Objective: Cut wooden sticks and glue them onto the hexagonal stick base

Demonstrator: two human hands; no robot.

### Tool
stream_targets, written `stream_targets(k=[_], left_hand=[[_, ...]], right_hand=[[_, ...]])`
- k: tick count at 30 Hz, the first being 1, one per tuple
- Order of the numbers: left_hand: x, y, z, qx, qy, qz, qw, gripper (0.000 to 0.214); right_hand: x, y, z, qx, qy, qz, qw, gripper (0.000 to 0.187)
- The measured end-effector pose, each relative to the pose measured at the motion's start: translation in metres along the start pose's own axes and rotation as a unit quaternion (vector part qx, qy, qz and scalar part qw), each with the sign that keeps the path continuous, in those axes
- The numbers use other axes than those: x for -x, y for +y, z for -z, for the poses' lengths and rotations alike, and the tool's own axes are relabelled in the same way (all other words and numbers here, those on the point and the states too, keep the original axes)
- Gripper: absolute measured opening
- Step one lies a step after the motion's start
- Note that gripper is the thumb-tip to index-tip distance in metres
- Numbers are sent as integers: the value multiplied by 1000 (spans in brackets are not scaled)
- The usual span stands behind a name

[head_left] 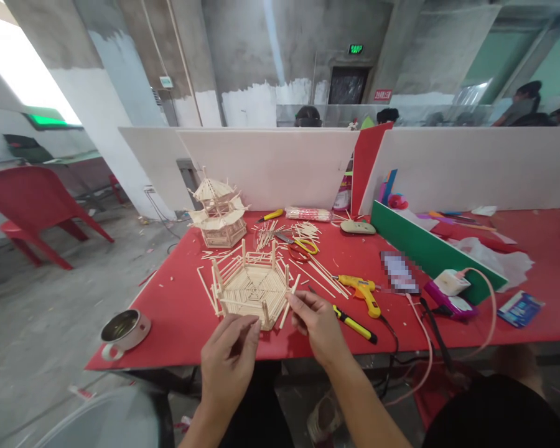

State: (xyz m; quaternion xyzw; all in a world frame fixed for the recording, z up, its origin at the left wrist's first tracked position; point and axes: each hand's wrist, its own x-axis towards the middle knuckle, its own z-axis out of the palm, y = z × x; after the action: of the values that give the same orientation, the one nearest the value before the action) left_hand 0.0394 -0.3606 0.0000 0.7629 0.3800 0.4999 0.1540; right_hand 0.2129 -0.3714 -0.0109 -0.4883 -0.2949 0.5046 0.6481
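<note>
A six-sided frame of thin wooden sticks lies on the red table in front of me, with short upright posts around its rim. My left hand is at its front edge, fingers curled and thumb close to the fingertips; whatever they pinch is hidden. On the right side, my right hand has thumb and forefinger together at a slim wooden stick beside the frame. Behind stands a tiered stick pagoda. Loose sticks are scattered around.
A yellow glue gun, yellow-black utility knife, scissors and phone lie right of the frame. A mug stands at the left table edge. White boards and a green panel bound the space. Cables hang at right.
</note>
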Motion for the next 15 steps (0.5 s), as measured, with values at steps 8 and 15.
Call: stream_targets(k=[8,15], left_hand=[[-1,-27,20,-11,148,95,984,8],[7,-46,13,165,123,304,930,21]], right_hand=[[-22,-28,-14,144,-111,44,982,36],[-63,-61,-53,340,-239,78,906,25]])
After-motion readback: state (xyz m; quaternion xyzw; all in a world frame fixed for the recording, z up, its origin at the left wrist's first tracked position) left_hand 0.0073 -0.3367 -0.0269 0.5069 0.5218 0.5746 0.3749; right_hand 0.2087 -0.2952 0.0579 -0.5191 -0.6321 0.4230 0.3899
